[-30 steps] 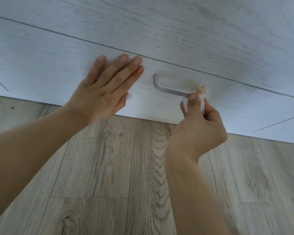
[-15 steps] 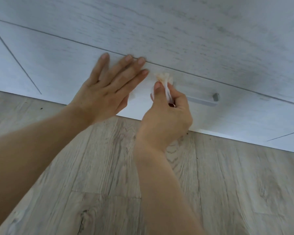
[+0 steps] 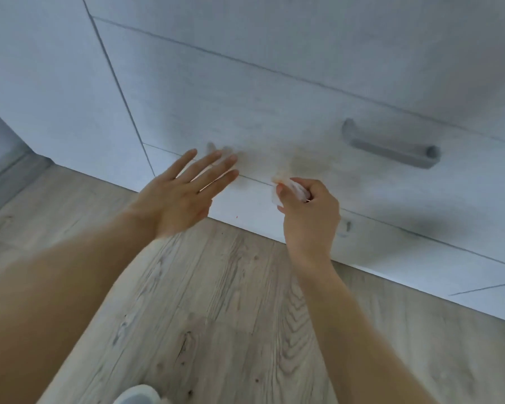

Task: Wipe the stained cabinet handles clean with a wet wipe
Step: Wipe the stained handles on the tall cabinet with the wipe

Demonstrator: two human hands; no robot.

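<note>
A grey metal handle (image 3: pixel 391 145) sits on the pale wood-grain drawer front (image 3: pixel 245 112), up and to the right of both hands. My right hand (image 3: pixel 309 214) grips a crumpled white wet wipe (image 3: pixel 286 189) with an orange-stained tip, held in front of the drawer's lower edge, well left of the handle. My left hand (image 3: pixel 184 196) is spread with straight fingers, its fingertips near the lower drawer front; the blur hides whether they touch it.
The white cabinet's plinth (image 3: pixel 391 275) meets a light wood-look floor (image 3: pixel 216 316). A tall cabinet panel (image 3: pixel 41 83) stands at the left beside a grey wall corner (image 3: pixel 0 158). A pale rounded object (image 3: pixel 137 395) shows at the bottom edge.
My right hand has come off the handle with the wipe and dropped down and left of it. My left hand has slid off the drawer front. The view has pulled back.
</note>
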